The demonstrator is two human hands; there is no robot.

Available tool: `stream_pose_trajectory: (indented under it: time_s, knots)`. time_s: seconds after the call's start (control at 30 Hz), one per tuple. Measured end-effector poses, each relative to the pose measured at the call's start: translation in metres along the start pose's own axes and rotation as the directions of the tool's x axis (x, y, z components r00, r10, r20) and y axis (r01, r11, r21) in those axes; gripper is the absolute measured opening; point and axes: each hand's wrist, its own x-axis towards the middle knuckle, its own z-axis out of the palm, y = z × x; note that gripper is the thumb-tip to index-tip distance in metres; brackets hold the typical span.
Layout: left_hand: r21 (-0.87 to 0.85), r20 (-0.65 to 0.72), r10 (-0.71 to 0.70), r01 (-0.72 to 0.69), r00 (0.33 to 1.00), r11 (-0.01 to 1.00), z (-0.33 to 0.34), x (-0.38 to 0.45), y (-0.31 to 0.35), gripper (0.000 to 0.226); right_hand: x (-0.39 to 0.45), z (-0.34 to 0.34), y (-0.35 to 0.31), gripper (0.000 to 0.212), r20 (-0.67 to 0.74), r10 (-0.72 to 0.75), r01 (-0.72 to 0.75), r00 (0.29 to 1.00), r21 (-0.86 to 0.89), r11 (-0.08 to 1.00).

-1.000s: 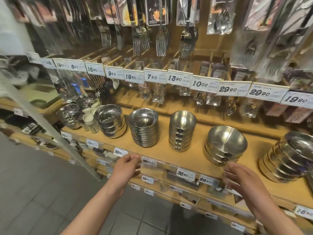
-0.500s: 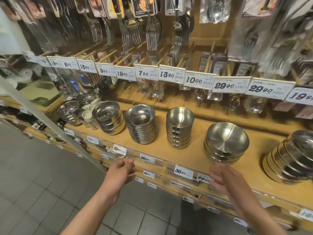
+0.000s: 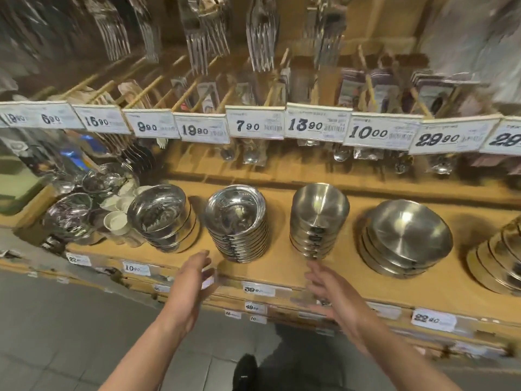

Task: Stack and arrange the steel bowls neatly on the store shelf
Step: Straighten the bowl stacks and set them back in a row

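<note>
Several stacks of steel bowls stand in a row on the wooden shelf (image 3: 282,273). From left: a leaning stack of shiny deep bowls (image 3: 162,218), a tall stack of flat rimmed bowls (image 3: 238,224), a narrow stack of matte bowls (image 3: 318,220), a wide tilted stack (image 3: 406,238), and another stack cut off at the right edge (image 3: 499,263). My left hand (image 3: 191,280) hovers open at the shelf's front edge, below the flat-bowl stack. My right hand (image 3: 335,294) is open too, fingers spread, just below the narrow stack. Neither hand touches a bowl.
Small white cups (image 3: 117,221) and more shiny bowls (image 3: 70,215) crowd the shelf's left end. Price tags (image 3: 256,124) line a rail above, with packaged forks (image 3: 262,32) and spoons hanging over it. Lower shelves carry price labels (image 3: 432,320). Grey tiled floor lies below.
The view has moved closer to the shelf and to the left. Both hands have risen toward the shelf edge, now framing the gap between the flat-bowl stack and the narrow stack.
</note>
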Motion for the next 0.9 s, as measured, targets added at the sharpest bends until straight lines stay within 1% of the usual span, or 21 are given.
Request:
stream_pose_trajectory:
  time_s: [0.1, 0.17, 0.2, 0.23, 0.3, 0.33, 0.47, 0.5, 0.57, 0.63, 0.7, 0.77, 0.83, 0.9]
  knots:
    - [0.022, 0.107, 0.001, -0.003, 0.994, 1.000, -0.008, 0.041, 0.014, 0.045, 0.032, 0.046, -0.010, 0.063, -0.038, 0.008, -0.004, 0.999, 0.101, 0.995]
    - [0.037, 0.180, 0.003, -0.010, 0.984, 0.999, -0.011, 0.060, 0.021, 0.048, 0.047, 0.070, -0.014, 0.073, -0.060, -0.034, 0.043, 0.998, 0.162, 0.986]
    - [0.037, 0.210, 0.006, -0.014, 0.978, 0.999, -0.012, 0.068, 0.024, 0.045, 0.054, 0.079, -0.015, 0.070, -0.071, -0.059, 0.072, 0.996, 0.202, 0.977]
    - [0.032, 0.230, 0.001, -0.008, 0.973, 0.999, -0.011, 0.075, 0.026, 0.041, 0.061, 0.088, -0.018, 0.057, -0.077, -0.080, 0.096, 0.994, 0.230, 0.968]
    - [0.004, 0.251, -0.018, 0.018, 0.968, 1.000, -0.008, 0.087, 0.029, 0.042, 0.072, 0.100, -0.022, 0.032, -0.092, -0.107, 0.126, 0.990, 0.239, 0.963]
    - [-0.016, 0.258, -0.033, 0.038, 0.965, 0.999, -0.006, 0.092, 0.030, 0.043, 0.078, 0.104, -0.023, 0.028, -0.106, -0.117, 0.140, 0.987, 0.248, 0.959]
    - [-0.071, 0.292, -0.106, 0.132, 0.951, 0.989, 0.005, 0.108, 0.027, 0.042, 0.100, 0.114, -0.024, 0.057, -0.164, -0.111, 0.159, 0.980, 0.314, 0.936]
    - [-0.089, 0.308, -0.135, 0.170, 0.942, 0.981, 0.007, 0.112, 0.025, 0.044, 0.105, 0.116, -0.023, 0.057, -0.161, -0.113, 0.161, 0.981, 0.330, 0.930]
    - [-0.138, 0.333, -0.169, 0.225, 0.928, 0.964, 0.009, 0.118, 0.023, 0.047, 0.114, 0.121, -0.021, 0.047, -0.147, -0.148, 0.192, 0.978, 0.350, 0.917]
    - [-0.162, 0.332, -0.131, 0.193, 0.934, 0.968, 0.008, 0.122, 0.020, 0.051, 0.120, 0.125, -0.019, 0.043, -0.134, -0.195, 0.233, 0.971, 0.379, 0.896]
    - [-0.169, 0.340, -0.101, 0.166, 0.935, 0.972, 0.007, 0.126, 0.022, 0.065, 0.123, 0.128, -0.021, 0.050, -0.127, -0.213, 0.247, 0.969, 0.414, 0.876]
    - [-0.120, 0.385, -0.064, 0.119, 0.921, 0.986, 0.008, 0.131, 0.024, 0.072, 0.124, 0.130, -0.023, 0.055, -0.131, -0.210, 0.246, 0.969, 0.430, 0.869]
    - [-0.077, 0.375, -0.041, 0.076, 0.926, 0.994, 0.010, 0.133, 0.027, 0.068, 0.123, 0.131, -0.026, 0.058, -0.136, -0.230, 0.266, 0.964, 0.397, 0.878]
    - [-0.062, 0.358, -0.042, 0.069, 0.933, 0.996, 0.012, 0.131, 0.028, 0.062, 0.122, 0.131, -0.027, 0.064, -0.139, -0.220, 0.257, 0.965, 0.378, 0.889]
